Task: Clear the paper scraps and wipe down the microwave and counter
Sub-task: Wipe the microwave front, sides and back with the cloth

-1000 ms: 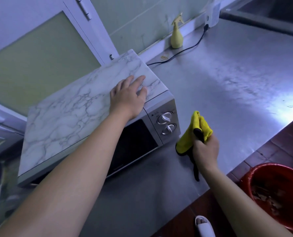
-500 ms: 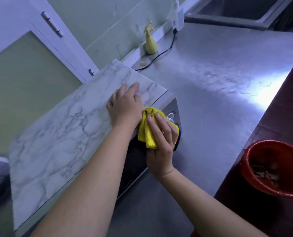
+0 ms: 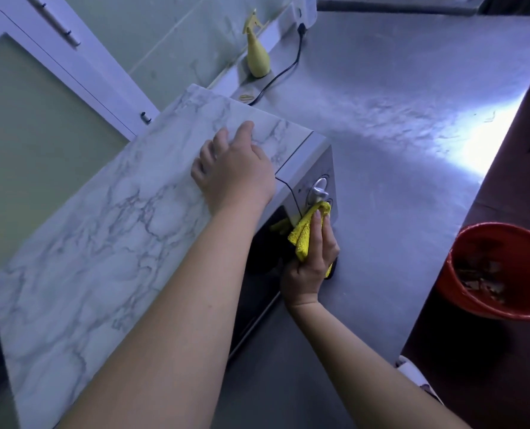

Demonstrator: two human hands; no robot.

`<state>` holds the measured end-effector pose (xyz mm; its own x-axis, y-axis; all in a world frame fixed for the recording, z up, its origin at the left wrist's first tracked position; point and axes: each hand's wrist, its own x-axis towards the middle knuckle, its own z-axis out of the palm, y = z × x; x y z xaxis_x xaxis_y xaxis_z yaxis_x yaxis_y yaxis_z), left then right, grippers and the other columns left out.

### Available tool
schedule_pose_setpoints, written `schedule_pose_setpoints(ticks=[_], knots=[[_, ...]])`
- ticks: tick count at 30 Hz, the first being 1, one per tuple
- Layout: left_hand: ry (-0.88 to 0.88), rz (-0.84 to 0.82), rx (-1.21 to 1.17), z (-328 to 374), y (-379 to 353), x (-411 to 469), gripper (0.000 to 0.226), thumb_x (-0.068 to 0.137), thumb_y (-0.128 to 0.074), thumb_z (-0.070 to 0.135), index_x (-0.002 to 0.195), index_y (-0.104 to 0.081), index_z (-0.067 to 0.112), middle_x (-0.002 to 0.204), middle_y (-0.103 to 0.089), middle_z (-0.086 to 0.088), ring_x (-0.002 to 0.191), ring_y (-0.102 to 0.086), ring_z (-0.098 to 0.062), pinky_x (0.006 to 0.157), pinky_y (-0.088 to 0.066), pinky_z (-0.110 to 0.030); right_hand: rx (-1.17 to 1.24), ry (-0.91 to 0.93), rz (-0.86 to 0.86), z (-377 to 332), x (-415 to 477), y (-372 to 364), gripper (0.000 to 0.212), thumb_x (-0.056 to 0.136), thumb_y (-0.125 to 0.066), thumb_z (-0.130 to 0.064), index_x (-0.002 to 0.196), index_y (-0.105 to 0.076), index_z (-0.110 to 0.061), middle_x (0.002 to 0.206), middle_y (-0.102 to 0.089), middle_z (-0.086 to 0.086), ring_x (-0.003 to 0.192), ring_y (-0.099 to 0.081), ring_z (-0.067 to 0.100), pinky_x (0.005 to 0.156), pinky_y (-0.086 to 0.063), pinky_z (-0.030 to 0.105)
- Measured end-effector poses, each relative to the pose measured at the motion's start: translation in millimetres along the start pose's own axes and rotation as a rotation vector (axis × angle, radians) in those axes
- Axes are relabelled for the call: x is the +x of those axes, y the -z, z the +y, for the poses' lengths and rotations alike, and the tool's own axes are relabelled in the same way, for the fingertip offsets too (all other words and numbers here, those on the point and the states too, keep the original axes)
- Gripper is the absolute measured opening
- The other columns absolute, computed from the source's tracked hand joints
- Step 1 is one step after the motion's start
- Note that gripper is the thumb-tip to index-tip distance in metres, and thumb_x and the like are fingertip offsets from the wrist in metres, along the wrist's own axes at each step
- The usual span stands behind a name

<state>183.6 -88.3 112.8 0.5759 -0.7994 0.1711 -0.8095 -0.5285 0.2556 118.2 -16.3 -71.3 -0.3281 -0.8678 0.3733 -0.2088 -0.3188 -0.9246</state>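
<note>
The microwave (image 3: 109, 230) has a marble-patterned top and a silver control panel with a round knob (image 3: 319, 188). It stands on the steel counter (image 3: 396, 150). My left hand (image 3: 232, 168) rests flat on the top near its front right corner. My right hand (image 3: 311, 258) presses a yellow cloth (image 3: 304, 233) against the front, just below the knob, beside the dark door glass. Its fingers lie straight over the cloth. Paper scraps (image 3: 483, 278) lie in the red bin (image 3: 461, 292) at the right.
A yellow spray bottle (image 3: 257, 57) stands at the wall behind the microwave, with a black power cord (image 3: 283, 71) running past it to a socket. A white cabinet door (image 3: 40, 97) hangs at the left. The counter's edge runs down the right side.
My right hand brought the cloth up from beside the microwave onto the control panel, then slid it down below the knob. My left hand stayed on the top.
</note>
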Motion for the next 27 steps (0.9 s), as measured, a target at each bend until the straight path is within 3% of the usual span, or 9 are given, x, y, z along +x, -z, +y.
schedule_pose_setpoints(ticks=[7, 9, 11, 14, 17, 20, 23, 25, 27], knots=[[0.035, 0.007, 0.005, 6, -3, 5, 0.044, 0.100, -0.030, 0.030, 0.140, -0.041, 0.044, 0.157, -0.029, 0.005, 0.144, -0.021, -0.021, 0.115, -0.013, -0.045, -0.054, -0.028, -0.087, 8, 4, 3, 0.076, 0.075, -0.051, 0.007, 0.146, -0.040, -0.017, 0.150, -0.039, 0.012, 0.131, -0.040, 0.032, 0.107, -0.036, 0.056], [0.044, 0.007, 0.010, 7, -2, 6, 0.044, 0.100, -0.029, 0.029, 0.140, -0.041, 0.044, 0.157, -0.030, 0.005, 0.144, -0.021, -0.020, 0.115, -0.013, -0.045, -0.051, -0.147, -0.158, 13, -2, 10, 0.084, 0.069, -0.053, 0.014, 0.147, -0.044, -0.017, 0.149, -0.041, 0.012, 0.130, -0.037, 0.030, 0.110, -0.034, 0.052], [0.052, 0.004, 0.013, 7, -1, 5, 0.045, 0.100, -0.028, 0.029, 0.140, -0.042, 0.044, 0.157, -0.030, 0.005, 0.144, -0.022, -0.020, 0.114, -0.013, -0.044, -0.030, -0.314, -0.230, 18, -5, 19, 0.087, 0.068, -0.051, 0.019, 0.147, -0.045, -0.015, 0.150, -0.041, 0.011, 0.133, -0.036, 0.024, 0.115, -0.030, 0.041], [0.059, 0.006, 0.015, 9, 0, 6, 0.044, 0.100, -0.028, 0.029, 0.139, -0.043, 0.044, 0.156, -0.031, 0.005, 0.143, -0.022, -0.020, 0.114, -0.013, -0.044, 0.010, -0.418, -0.323, 25, 7, 35, 0.088, 0.067, -0.046, 0.019, 0.147, -0.048, -0.019, 0.143, -0.042, -0.004, 0.132, -0.034, 0.005, 0.114, -0.023, 0.017], [0.072, 0.003, 0.010, 11, 1, 4, 0.044, 0.100, -0.029, 0.029, 0.139, -0.044, 0.044, 0.156, -0.032, 0.006, 0.143, -0.023, -0.020, 0.115, -0.013, -0.043, 0.033, -0.687, -0.413, 31, 36, 51, 0.080, 0.069, -0.041, 0.011, 0.136, -0.055, -0.032, 0.129, -0.056, -0.010, 0.117, -0.050, 0.008, 0.101, -0.038, 0.020], [0.079, -0.004, 0.010, 11, 3, 3, 0.043, 0.100, -0.030, 0.030, 0.138, -0.045, 0.043, 0.156, -0.033, 0.006, 0.142, -0.024, -0.020, 0.115, -0.014, -0.042, 0.200, -1.023, -0.521, 43, 75, 65, 0.050, 0.075, -0.041, 0.004, 0.112, -0.063, -0.023, 0.091, -0.072, 0.010, 0.090, -0.069, 0.033, 0.074, -0.058, 0.038], [0.088, -0.009, 0.009, 13, 5, 2, 0.043, 0.101, -0.030, 0.031, 0.139, -0.045, 0.043, 0.156, -0.033, 0.006, 0.142, -0.025, -0.020, 0.116, -0.015, -0.042, 0.202, -1.052, -0.530, 44, 103, 89, 0.029, 0.089, -0.051, 0.004, 0.111, -0.063, -0.012, 0.092, -0.073, 0.007, 0.089, -0.071, 0.026, 0.076, -0.060, 0.039], [0.088, -0.004, 0.009, 13, 5, 2, 0.043, 0.101, -0.030, 0.031, 0.139, -0.045, 0.043, 0.156, -0.034, 0.006, 0.142, -0.026, -0.020, 0.116, -0.015, -0.042, 0.257, -1.007, -0.490, 29, 105, 108, 0.016, 0.092, -0.055, -0.003, 0.094, -0.065, -0.015, 0.068, -0.071, -0.002, 0.060, -0.069, 0.014, 0.051, -0.055, 0.028], [0.092, 0.001, 0.011, 13, 5, 2, 0.044, 0.100, -0.030, 0.031, 0.139, -0.045, 0.043, 0.156, -0.034, 0.006, 0.142, -0.027, -0.020, 0.116, -0.015, -0.042, 0.327, -0.892, -0.525, 2, 101, 123, 0.014, 0.090, -0.061, -0.017, 0.077, -0.062, -0.013, 0.054, -0.061, 0.001, 0.047, -0.058, 0.021, 0.041, -0.045, 0.027]])
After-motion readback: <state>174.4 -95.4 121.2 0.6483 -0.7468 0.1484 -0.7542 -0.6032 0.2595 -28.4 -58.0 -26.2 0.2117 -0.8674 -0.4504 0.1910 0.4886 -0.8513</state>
